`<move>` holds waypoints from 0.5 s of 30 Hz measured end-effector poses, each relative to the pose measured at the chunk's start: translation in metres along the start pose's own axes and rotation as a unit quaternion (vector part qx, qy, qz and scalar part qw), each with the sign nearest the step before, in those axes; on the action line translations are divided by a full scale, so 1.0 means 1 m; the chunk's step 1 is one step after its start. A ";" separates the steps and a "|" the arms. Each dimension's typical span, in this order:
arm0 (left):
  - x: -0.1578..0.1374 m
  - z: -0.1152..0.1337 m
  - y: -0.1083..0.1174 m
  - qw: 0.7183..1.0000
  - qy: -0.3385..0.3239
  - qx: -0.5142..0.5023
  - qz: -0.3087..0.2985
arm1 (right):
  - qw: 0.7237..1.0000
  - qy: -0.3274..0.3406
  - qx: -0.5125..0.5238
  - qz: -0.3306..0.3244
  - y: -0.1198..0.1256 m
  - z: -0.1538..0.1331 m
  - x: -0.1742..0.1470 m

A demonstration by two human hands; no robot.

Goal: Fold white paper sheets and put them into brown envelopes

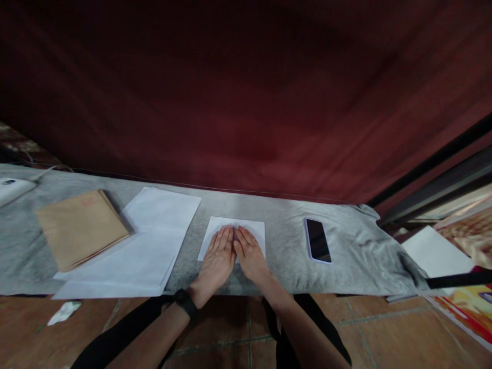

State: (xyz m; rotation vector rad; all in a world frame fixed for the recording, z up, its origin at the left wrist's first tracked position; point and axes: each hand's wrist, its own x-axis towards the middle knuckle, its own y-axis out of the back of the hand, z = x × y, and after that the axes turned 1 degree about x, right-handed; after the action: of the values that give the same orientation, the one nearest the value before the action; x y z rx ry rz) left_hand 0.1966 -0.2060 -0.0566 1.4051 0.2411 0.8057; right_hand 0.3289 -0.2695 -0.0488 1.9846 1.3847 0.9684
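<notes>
A small rectangle of white paper [215, 223] lies flat on the grey cloth in front of me; whether it is folded cannot be made out. My left hand [218, 256] rests palm down on it, fingers stretched out and pointing away from me. Right beside it, my right hand [249, 252] also lies flat on the paper, its fingertips close to those of the left. Both hands cover the middle of the sheet, so only its far edge and corners show. A dark watch [186, 303] is on my left wrist.
Left of the paper are larger white sheets [161, 220], partly under a stack of brown envelopes [82, 225]. A phone [318, 241] lies to the right on the grey cloth [277, 277]. A dark red curtain [246, 102] hangs behind. A white device [13, 189] sits far left.
</notes>
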 end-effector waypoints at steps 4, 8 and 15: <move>0.013 -0.011 0.000 0.999 0.029 0.038 -0.022 | 0.998 -0.010 -0.055 -0.017 -0.013 -0.007 0.006; 0.016 -0.009 -0.005 0.994 0.059 0.068 -0.061 | 0.992 -0.023 -0.121 -0.025 -0.018 -0.008 0.008; 0.008 -0.013 -0.003 0.992 0.090 0.077 -0.043 | 0.980 -0.007 -0.197 0.008 -0.015 0.013 0.002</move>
State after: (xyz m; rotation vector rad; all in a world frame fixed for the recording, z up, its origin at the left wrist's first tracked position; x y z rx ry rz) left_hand 0.1958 -0.1909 -0.0589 1.4570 0.5091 0.8584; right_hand 0.3315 -0.2626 -0.0678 1.7012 1.0703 1.1342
